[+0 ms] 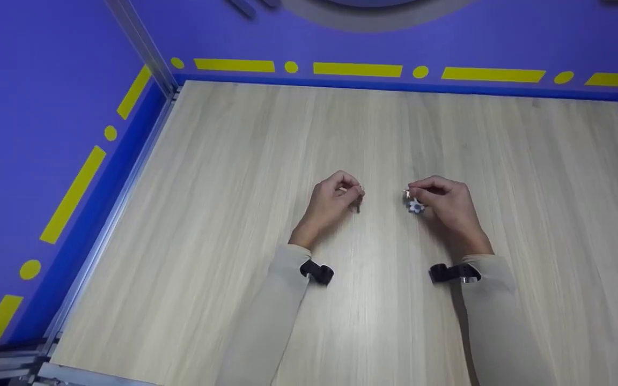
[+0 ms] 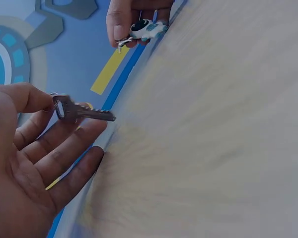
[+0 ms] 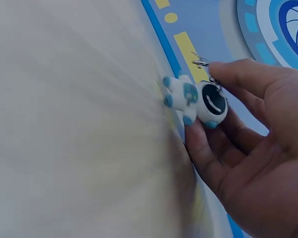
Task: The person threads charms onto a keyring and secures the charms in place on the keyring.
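Between thumb and forefinger my left hand [image 1: 329, 202] pinches a metal key [image 2: 83, 111] by its head, the toothed blade pointing away from the palm. A thin ring shows at the key's head in the left wrist view. My right hand [image 1: 448, 206] pinches the metal ring and clasp of a keychain [image 3: 208, 103]. Its charm is a small white astronaut-like figure with a black face and light blue feet, lying against the lower fingers. Both hands are above the wooden table, a short gap apart, and the key and keychain do not touch.
The pale wood-grain table [image 1: 207, 214] spreads around both hands. Blue panels with yellow dashes and dots, such as the back wall [image 1: 368, 43], border it at the left and rear. A metal rail [image 1: 110, 214] follows the left edge. Black wrist cameras [image 1: 319, 272] sit on both sleeves.
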Demonstrator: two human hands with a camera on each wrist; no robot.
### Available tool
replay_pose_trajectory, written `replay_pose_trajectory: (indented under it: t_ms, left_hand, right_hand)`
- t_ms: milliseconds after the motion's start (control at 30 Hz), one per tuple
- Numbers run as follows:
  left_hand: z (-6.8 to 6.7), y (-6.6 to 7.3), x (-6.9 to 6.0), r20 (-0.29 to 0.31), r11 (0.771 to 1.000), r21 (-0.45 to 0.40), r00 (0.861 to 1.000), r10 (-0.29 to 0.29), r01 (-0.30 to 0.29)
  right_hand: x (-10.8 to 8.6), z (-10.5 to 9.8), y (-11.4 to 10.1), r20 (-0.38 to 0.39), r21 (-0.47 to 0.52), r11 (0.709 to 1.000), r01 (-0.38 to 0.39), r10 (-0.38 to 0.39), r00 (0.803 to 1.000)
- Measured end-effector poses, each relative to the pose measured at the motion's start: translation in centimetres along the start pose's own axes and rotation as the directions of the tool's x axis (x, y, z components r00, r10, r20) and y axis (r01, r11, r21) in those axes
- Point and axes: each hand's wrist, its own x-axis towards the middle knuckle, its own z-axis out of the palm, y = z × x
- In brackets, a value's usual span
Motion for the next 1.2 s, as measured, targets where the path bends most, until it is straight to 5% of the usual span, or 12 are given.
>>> replay_pose_trajectory:
  t_ms: [333,600,800,1000,1200]
  left_hand:
    - [0.4,0.1,-0.2,0.027,0.998,0.059,1.0,0.007,-0.009]
    - [0.8,0.1,-0.2,0.0,0.997,0.024,0.998,-0.068,0.068]
    - [0.9,0.5,-0.2,-0.074,0.987,0.081,0.988,-0.134,0.14]
    - [1.1,0.9,-0.1,-0.082,0.982,-0.014,0.979,-0.189,0.188]
    - [1.2,1.2,-0.1,-0.073,0.99,0.009,0.987,-0.142,0.143]
  right_hand:
    - [-0.1,0.3,-0.3,0.002,0.039,0.994,-0.101,0.101,0.995]
    - [-0.1,0.7,-1.1,0.047,0.105,0.987,-0.121,0.116,0.992]
    - [0.1,1.0,-1.0,0.056,0.064,0.994,-0.085,0.081,0.995]
    - [-0.1,1.6,-1.9,0.066,0.017,0.998,-0.064,0.063,0.996]
    - [-0.4,2.1,-2.5,0.058,-0.081,0.996,0.025,-0.021,0.998]
